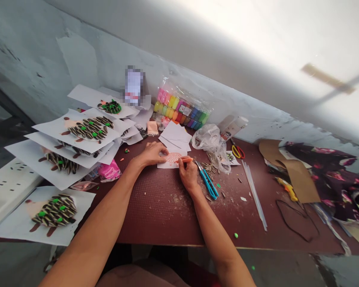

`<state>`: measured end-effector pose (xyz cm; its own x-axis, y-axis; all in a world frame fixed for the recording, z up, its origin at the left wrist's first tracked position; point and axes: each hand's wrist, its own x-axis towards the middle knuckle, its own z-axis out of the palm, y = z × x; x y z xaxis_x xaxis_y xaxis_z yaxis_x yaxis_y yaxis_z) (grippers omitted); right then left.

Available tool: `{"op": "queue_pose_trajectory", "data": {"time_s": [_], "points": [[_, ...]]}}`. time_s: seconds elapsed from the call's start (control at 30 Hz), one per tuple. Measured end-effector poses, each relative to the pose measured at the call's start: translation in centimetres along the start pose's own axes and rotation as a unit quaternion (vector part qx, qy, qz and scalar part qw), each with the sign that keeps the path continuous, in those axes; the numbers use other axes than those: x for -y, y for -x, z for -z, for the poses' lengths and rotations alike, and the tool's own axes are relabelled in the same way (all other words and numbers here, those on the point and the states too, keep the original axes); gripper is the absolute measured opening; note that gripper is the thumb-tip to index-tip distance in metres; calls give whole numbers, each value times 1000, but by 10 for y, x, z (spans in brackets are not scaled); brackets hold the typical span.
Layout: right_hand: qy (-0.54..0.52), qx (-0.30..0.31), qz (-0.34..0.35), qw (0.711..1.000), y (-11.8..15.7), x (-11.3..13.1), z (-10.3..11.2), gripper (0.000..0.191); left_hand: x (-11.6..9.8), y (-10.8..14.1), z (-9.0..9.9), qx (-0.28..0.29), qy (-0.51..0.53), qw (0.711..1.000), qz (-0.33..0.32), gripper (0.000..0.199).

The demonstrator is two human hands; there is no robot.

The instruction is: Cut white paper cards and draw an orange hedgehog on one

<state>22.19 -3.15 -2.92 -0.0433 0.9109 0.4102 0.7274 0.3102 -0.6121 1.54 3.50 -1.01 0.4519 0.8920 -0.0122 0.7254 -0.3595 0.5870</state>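
A small white paper point(163, 165) lies on the brown table, with an orange-red outline filled with short strokes drawn on it. My right hand point(188, 174) is closed round an orange marker point(186, 160), its tip at the right side of the drawing. My left hand point(153, 154) rests on the paper's left edge, fingers apart and slightly bent, holding nothing. Close to the right hand lies a turquoise-handled cutter point(208, 182), beside scattered sunflower seeds point(208, 167). Blank white cards point(176, 134) lie just behind the drawing.
Stacked paper sheets with seed hedgehogs point(86, 129) rise at the left above a white power strip point(13, 185). A pack of coloured clay point(182, 108) leans on the wall. Scissors point(238, 151), clear glue sticks point(255, 195) and a yellow glue gun point(288, 189) lie at the right.
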Motion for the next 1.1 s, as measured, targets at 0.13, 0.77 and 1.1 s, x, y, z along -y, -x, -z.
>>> {"op": "queue_pose_trajectory", "data": {"time_s": [0.13, 0.77, 1.1], "points": [[4, -3, -7, 1000, 0, -1, 0, 27, -2, 1, 1, -1, 2, 1000, -1, 34], [5, -68, -38, 997, -3, -4, 7, 33, -3, 1, 4, 11, -3, 1000, 1, 35], [-8, -23, -18, 1000, -2, -5, 5, 30, -3, 1, 3, 11, -1, 1000, 3, 36]]}}
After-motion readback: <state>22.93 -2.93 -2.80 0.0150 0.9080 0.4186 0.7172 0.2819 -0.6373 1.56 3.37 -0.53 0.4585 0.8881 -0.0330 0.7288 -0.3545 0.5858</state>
